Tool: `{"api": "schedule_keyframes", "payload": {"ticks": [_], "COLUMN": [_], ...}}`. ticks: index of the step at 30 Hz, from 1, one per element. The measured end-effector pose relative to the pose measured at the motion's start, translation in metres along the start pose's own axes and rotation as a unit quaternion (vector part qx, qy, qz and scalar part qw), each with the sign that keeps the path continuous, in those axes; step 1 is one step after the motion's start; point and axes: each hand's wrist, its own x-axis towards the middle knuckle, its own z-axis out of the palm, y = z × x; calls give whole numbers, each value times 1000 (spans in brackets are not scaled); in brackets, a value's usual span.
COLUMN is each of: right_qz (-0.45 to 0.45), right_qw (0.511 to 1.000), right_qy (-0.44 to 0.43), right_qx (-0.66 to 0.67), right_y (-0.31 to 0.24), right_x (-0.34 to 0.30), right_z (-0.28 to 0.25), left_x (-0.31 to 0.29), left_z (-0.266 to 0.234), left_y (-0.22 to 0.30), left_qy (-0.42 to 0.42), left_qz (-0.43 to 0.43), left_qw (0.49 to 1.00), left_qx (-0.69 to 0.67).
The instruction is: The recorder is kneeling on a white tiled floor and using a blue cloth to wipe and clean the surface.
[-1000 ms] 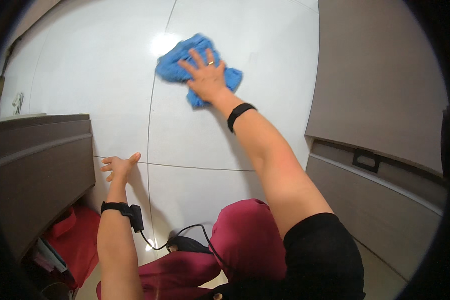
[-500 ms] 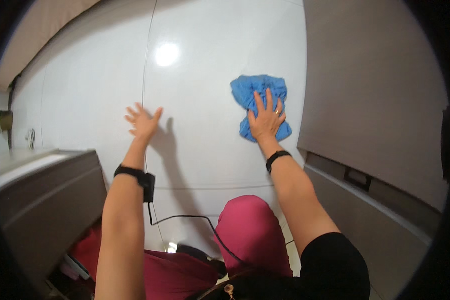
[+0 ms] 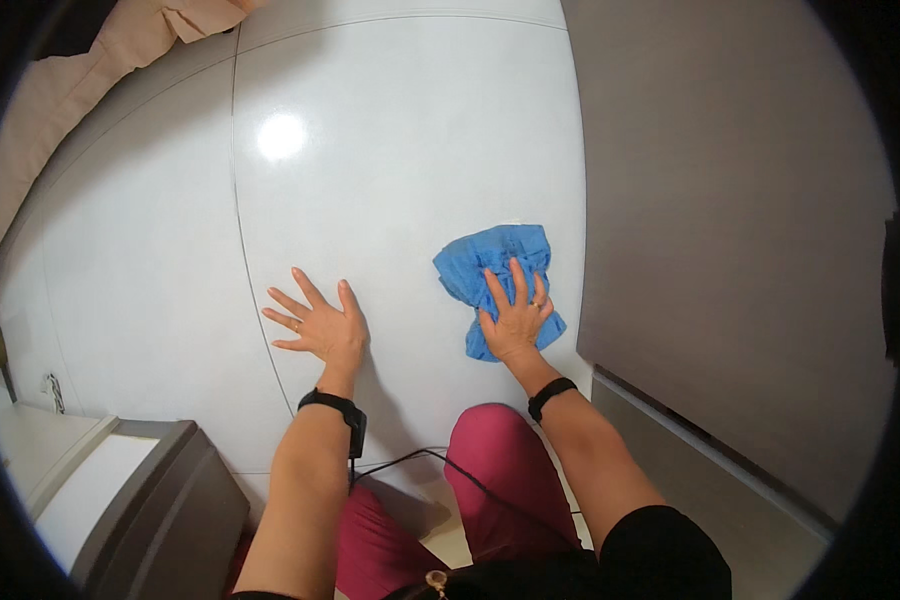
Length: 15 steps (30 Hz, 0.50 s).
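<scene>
Here we are with the right hand point(image 3: 516, 325), right of centre in the frame, fingers spread apart and laid flat over the blue cloth point(image 3: 495, 250), palm down, pressing on top rather than closing around it. A gold-coloured ring point(image 3: 535, 305) shows on one finger. The cloth sits bunched and creased on the white tiled floor point(image 3: 400, 150), fanning out above the fingertips, with a smaller fold poking out below and to the right of the hand.

Over to centre-left, and we see the left hand point(image 3: 335, 332) bare of any cloth, fingers splayed wide over the tiles, a shadow just beside it; whether the palm touches the floor, we cannot tell.

Moving down the arms, we have a black band point(image 3: 550, 397) on the right wrist and a black strap point(image 3: 330, 405) on the left one, carrying a small black box point(image 3: 357, 435). From that box a black cable point(image 3: 410, 457) runs across the dark pink trousers point(image 3: 495, 470) at bottom centre.

Further out, we get a grey-brown panel point(image 3: 710, 200) filling the right side, a grey-brown unit point(image 3: 170, 520) at lower left, beige fabric point(image 3: 100, 90) at upper left, and a bright glare point(image 3: 281, 137) on the tiles at upper left of centre.
</scene>
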Motion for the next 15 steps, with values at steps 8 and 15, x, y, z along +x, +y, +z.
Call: {"api": "schedule_keyframes", "payload": {"ticks": [8, 15], "right_qz": [18, 27], "right_qw": [999, 982], "right_qy": [24, 186], "right_qx": [27, -17], "right_y": [-6, 11], "right_x": [19, 180], "right_z": [4, -2], "left_x": [-3, -2], "left_z": [4, 11], "left_y": [-16, -13], "left_qy": [-36, -27], "left_qz": [5, 6], "left_qw": [999, 999], "left_qx": [18, 18]}}
